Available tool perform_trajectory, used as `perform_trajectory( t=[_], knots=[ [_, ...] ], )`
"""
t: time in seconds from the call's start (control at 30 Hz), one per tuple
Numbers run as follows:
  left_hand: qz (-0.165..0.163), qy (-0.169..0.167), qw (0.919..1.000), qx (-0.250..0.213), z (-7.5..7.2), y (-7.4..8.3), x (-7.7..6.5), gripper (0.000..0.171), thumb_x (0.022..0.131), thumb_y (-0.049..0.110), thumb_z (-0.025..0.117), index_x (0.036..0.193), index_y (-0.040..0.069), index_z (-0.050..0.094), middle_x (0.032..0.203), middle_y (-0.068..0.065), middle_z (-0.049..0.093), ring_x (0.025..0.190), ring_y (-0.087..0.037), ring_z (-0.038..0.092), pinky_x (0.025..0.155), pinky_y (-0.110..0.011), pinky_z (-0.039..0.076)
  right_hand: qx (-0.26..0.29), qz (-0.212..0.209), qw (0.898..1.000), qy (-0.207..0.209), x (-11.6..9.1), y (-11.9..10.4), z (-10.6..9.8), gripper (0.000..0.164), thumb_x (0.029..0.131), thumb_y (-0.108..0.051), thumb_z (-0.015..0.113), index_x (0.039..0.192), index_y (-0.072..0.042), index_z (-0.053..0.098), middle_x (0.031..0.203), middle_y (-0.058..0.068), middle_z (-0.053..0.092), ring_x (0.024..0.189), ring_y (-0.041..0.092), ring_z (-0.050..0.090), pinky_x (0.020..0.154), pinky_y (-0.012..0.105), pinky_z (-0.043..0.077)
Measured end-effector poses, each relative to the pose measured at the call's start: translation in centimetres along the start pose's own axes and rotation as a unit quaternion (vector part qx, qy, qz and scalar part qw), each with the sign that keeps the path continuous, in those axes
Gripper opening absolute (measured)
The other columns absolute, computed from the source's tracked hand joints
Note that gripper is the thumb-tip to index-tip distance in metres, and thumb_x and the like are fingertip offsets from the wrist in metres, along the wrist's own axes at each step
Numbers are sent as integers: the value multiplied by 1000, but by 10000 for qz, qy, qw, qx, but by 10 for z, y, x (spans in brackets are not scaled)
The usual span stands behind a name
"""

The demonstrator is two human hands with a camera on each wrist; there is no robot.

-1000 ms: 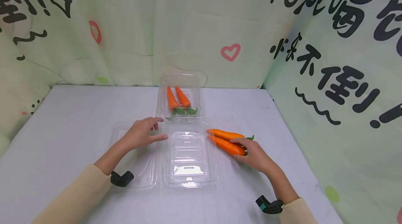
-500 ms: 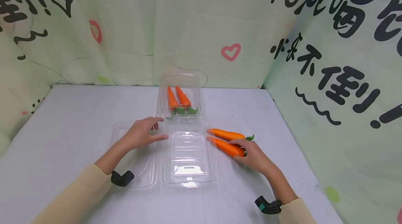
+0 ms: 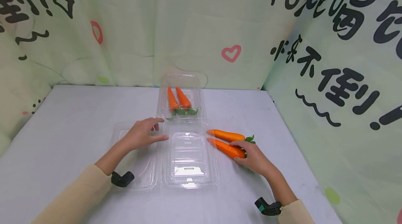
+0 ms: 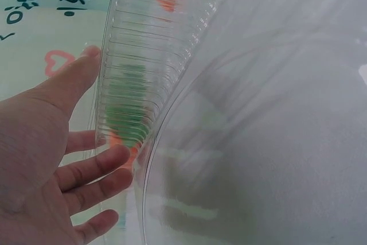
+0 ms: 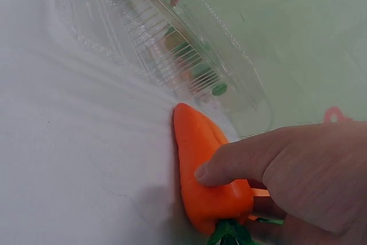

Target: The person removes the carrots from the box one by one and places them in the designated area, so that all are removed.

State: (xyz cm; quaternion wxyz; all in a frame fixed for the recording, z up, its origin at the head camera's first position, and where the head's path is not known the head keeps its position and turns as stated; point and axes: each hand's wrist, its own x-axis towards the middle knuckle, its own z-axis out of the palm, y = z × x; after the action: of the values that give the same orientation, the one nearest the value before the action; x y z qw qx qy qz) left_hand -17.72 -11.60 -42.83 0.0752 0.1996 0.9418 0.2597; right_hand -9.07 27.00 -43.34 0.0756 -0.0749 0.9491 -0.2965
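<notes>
My right hand [image 3: 255, 157] pinches the nearer of two orange carrots on the table, its thumb on the body and its fingers behind, as the right wrist view shows. That carrot [image 5: 209, 164] lies with its tip toward the clear plastic clamshell box [image 3: 190, 157]. The other carrot [image 3: 226, 135] lies just beyond it. On the box's left side, my left hand [image 3: 145, 134] has thumb and forefinger spread, their tips at the box's edge. In the left wrist view the other fingers [image 4: 94, 193] are loosely bent beside the ribbed clear wall.
A second clear box [image 3: 194, 95] at the back holds two carrots [image 3: 183, 97] with green tops. The clear lid [image 3: 138, 171] lies flat left of the near box, under the left forearm. A printed curtain [image 3: 194, 25] stands behind the white table [image 3: 78, 112].
The right hand has shifted the nearer carrot slightly toward me, so the gap between the two carrots is wider. The left hand stays where it was.
</notes>
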Motion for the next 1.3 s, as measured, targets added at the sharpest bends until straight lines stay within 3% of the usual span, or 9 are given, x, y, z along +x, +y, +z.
perform_trajectory(
  t=[0.3,0.6,1.3],
  knots=[
    [23,11,10000,15,0,0,0,71,80,50,74,135,11,53,100,-8,65,92,-22,58,72,-33,51,-27,-19,10000,-15,-1,-3,-4,43,83,-5,72,125,-11,62,128,10,60,110,27,55,91,44,53],
    [54,15,10000,52,-1,0,1,71,80,50,74,135,11,53,100,-7,65,91,-22,58,72,-33,51,30,-15,10000,18,0,-7,-9,45,83,-9,75,126,-9,61,129,10,60,115,30,55,90,43,54],
    [76,118,9999,11,-8,-1,-3,70,80,49,74,136,11,53,103,-9,63,94,-24,58,72,-33,51,48,-436,9989,152,15,-20,-12,42,85,-6,71,126,-5,61,123,11,65,110,28,61,95,47,52]
  ],
)
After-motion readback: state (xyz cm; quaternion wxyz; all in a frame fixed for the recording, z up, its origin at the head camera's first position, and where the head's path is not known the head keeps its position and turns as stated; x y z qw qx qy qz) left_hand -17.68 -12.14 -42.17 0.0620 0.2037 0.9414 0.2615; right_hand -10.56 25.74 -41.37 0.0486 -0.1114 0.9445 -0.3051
